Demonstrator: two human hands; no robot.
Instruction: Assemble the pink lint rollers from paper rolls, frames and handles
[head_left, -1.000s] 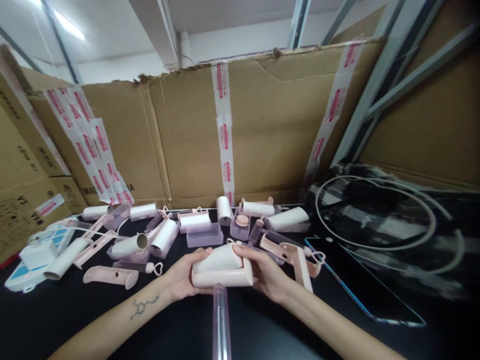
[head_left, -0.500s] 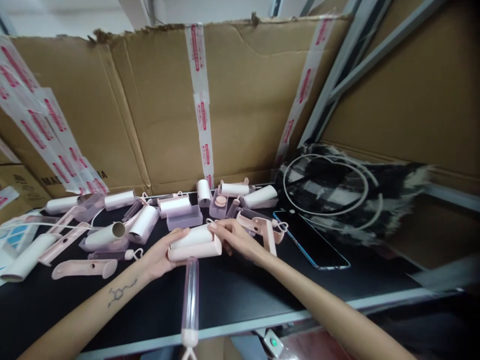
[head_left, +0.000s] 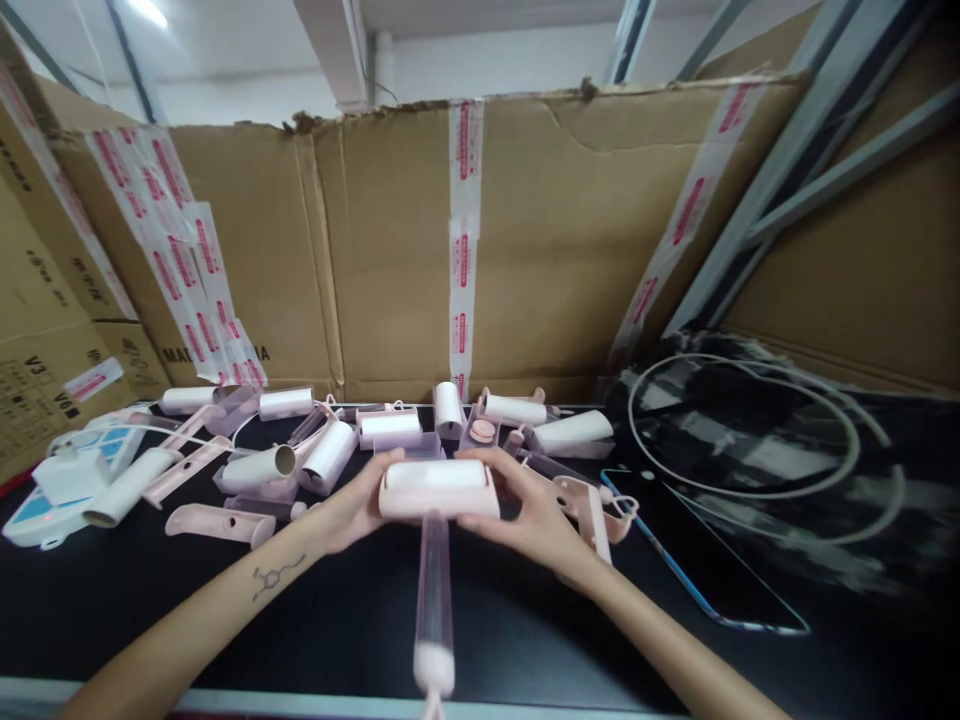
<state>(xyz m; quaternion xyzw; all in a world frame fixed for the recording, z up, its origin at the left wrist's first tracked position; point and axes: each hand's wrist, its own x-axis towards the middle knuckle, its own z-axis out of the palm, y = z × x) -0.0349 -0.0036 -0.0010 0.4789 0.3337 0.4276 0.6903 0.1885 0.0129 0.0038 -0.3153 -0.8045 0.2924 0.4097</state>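
Observation:
A lint roller is held level above the black table between my two hands. Its white roll lies in a pale pink frame, and a clear tube handle with a pink end points down toward me. My left hand closes on the roller's left end. At the right end my right hand grips it, thumb below and fingers over the top. Behind my hands lie white paper rolls and pale purple clear covers. A loose pink roller frame rests left of my left forearm.
A phone lies on the black table at right. Beyond it, a coiled white cable sits on dark plastic. A white power strip with plug is at far left. Tall cardboard walls the back.
My right hand has shifted from fingertips at the roll's top right to a grip around the right end. The roller now sits level and faces me. The view has tilted up and turned left.

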